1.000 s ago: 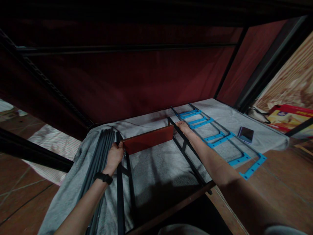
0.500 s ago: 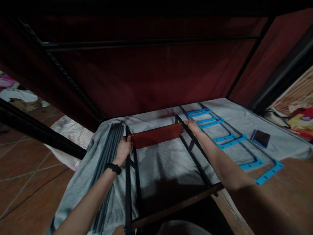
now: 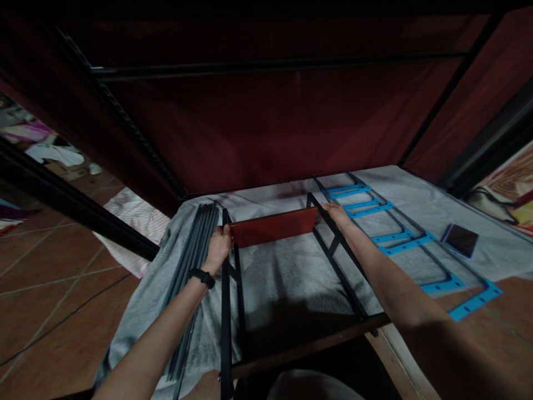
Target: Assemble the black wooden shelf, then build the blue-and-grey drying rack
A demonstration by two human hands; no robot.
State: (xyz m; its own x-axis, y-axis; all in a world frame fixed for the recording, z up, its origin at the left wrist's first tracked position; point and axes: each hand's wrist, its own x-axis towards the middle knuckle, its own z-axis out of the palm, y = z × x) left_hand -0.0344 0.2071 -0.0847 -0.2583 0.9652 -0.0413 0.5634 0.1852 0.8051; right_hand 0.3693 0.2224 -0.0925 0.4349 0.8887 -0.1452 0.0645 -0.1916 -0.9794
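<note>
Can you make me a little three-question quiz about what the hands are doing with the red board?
1. True or false: the left hand grips the left end of the flat reddish-brown wooden board.
2. Which lies on the grey cloth to the right of the black metal frame? A) dark smartphone B) yellow cup C) hammer
3. Fill in: the bundle of grey metal rods lies on the ___ side of the left hand.

Key: 1 true; 2 A; 3 left. The right hand is at the board's right end.
</note>
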